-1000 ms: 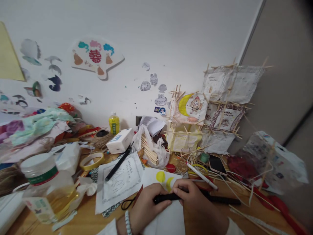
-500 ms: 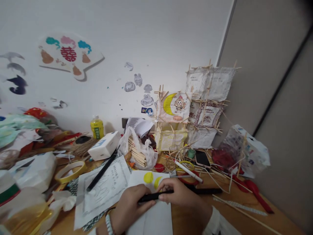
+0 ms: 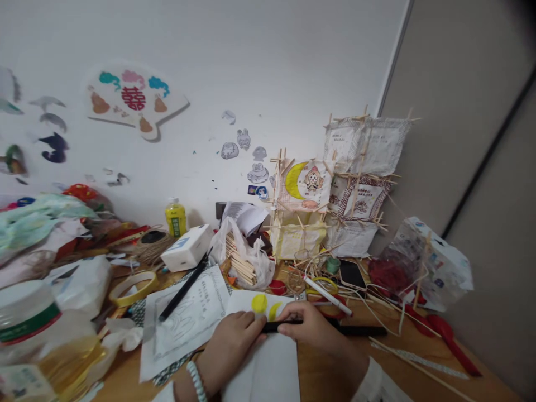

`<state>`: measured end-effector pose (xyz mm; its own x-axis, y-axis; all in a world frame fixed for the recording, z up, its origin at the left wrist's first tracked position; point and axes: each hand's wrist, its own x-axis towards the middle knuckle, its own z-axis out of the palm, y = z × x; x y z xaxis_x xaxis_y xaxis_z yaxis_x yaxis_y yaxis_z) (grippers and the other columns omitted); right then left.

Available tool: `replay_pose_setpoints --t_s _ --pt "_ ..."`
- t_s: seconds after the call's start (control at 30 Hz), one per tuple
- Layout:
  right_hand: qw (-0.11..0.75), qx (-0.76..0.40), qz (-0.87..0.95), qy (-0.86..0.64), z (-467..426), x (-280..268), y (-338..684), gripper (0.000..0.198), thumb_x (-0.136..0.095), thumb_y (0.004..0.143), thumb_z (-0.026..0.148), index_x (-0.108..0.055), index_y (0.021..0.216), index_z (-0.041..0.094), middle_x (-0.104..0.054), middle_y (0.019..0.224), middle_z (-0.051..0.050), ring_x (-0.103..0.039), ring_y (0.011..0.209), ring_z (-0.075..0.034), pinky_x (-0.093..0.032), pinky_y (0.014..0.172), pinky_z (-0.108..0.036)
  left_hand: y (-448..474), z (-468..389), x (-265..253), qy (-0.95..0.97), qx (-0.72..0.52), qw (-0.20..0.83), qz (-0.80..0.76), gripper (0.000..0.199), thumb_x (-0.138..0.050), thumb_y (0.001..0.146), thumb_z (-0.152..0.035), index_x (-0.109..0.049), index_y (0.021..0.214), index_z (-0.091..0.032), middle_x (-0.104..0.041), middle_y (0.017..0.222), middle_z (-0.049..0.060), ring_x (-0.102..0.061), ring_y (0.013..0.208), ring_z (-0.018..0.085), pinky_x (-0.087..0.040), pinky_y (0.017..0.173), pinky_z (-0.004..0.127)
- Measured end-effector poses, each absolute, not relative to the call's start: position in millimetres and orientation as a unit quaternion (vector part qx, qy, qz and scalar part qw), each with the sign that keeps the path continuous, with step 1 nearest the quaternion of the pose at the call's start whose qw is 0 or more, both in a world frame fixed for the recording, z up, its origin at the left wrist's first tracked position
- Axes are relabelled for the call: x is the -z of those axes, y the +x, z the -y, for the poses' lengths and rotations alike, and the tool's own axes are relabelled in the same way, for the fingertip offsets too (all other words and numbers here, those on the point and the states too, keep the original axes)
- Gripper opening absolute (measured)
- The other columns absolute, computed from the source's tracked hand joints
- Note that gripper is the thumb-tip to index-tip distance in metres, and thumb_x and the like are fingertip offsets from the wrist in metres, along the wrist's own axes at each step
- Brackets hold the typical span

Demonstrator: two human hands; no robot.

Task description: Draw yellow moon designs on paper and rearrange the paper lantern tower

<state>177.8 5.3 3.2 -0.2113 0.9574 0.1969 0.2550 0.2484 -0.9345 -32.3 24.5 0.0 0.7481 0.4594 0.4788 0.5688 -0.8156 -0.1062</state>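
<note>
A white sheet of paper (image 3: 268,374) with a yellow circle (image 3: 258,303) and a yellow crescent (image 3: 274,310) lies in front of me. Above it, a black marker (image 3: 273,327) lies crosswise between my hands. My left hand (image 3: 234,343) rests low over the paper, its fingers closed around the marker's left end, which they hide. Thumb and fingers of my right hand (image 3: 307,326) pinch the marker further right. Beyond that hand lies another black marker (image 3: 364,330). A sheet with a pencil drawing (image 3: 180,329) is left of the paper, with a black pen (image 3: 184,290) across it.
Behind the paper stand a plastic bag of wooden sticks (image 3: 240,259) and a stick frame with decorated panels (image 3: 307,184). A white marker (image 3: 326,294), phone (image 3: 352,274) and red ribbon (image 3: 454,346) lie right. Yellow tape (image 3: 133,287) and a jar (image 3: 27,312) crowd the left.
The view has turned slightly left, so things sit further right. My left hand has flattened, with its fingers now over the marker's left end. The right hand keeps its pinch.
</note>
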Motion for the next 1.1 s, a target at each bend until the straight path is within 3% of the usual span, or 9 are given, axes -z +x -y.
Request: replay_pose_setpoints --t_s 0.23,0.33,0.43,0.53,0.73,1.1 --pt "0.413 -0.4 0.687 -0.443 -2 -11 179 0.015 -0.069 0.066 0.03 -0.071 0.073 0.016 -0.069 0.074 -0.006 -0.063 0.073 -0.02 -0.05 0.068 -0.032 -31 -18 -4 -0.933 0.179 0.07 0.304 0.016 -0.049 0.09 -0.031 -0.057 0.099 -0.02 -0.066 0.077 0.002 -0.062 0.067 0.019 -0.046 0.058 0.027" --pt "0.418 -0.381 0.699 -0.437 -4 -8 181 0.015 -0.068 0.068 0.029 -0.072 0.076 0.017 -0.07 0.078 -0.006 -0.064 0.076 -0.021 -0.049 0.071 -0.032 -30 -21 1 -0.928 0.203 0.059 0.306 0.022 -0.048 0.091 -0.028 -0.053 0.11 -0.019 -0.066 0.085 0.004 -0.062 0.074 0.018 -0.048 0.065 0.028" --pt "0.416 -0.372 0.694 -0.455 -7 -3 182 0.016 -0.066 0.07 0.03 -0.071 0.077 0.016 -0.068 0.071 -0.005 -0.062 0.066 -0.019 -0.048 0.062 -0.03 -29 -25 5 -0.92 0.211 0.095 0.315 0.032 -0.048 0.09 -0.019 -0.046 0.122 -0.017 -0.064 0.095 0.008 -0.06 0.083 0.02 -0.049 0.074 0.032" --pt "0.4 -0.385 0.679 -0.481 -8 -1 183 0.02 -0.065 0.071 0.033 -0.071 0.077 0.015 -0.064 0.06 -0.003 -0.057 0.053 -0.016 -0.045 0.052 -0.027 -29 -25 5 -0.923 0.174 0.101 0.327 0.025 -0.047 0.09 -0.014 -0.049 0.114 -0.016 -0.063 0.092 0.008 -0.058 0.083 0.022 -0.048 0.072 0.035" --pt "0.386 -0.374 0.705 -0.463 -3 -9 185 0.02 -0.067 0.069 0.034 -0.073 0.077 0.016 -0.071 0.08 -0.007 -0.064 0.078 -0.023 -0.05 0.072 -0.033 -28 -17 -8 -0.937 0.122 0.023 0.327 0.02 -0.046 0.09 -0.015 -0.05 0.109 -0.018 -0.064 0.092 0.006 -0.059 0.083 0.021 -0.048 0.074 0.033" --pt "0.378 -0.33 0.733 -0.459 -1 -16 192 0.026 -0.069 0.067 0.038 -0.074 0.082 0.018 -0.073 0.083 -0.008 -0.065 0.081 -0.024 -0.05 0.078 -0.036 -33 -18 -4 -0.933 0.155 -0.034 0.324 0.025 -0.039 0.093 -0.026 -0.05 0.115 -0.022 -0.068 0.088 0.006 -0.064 0.078 0.02 -0.047 0.067 0.028"
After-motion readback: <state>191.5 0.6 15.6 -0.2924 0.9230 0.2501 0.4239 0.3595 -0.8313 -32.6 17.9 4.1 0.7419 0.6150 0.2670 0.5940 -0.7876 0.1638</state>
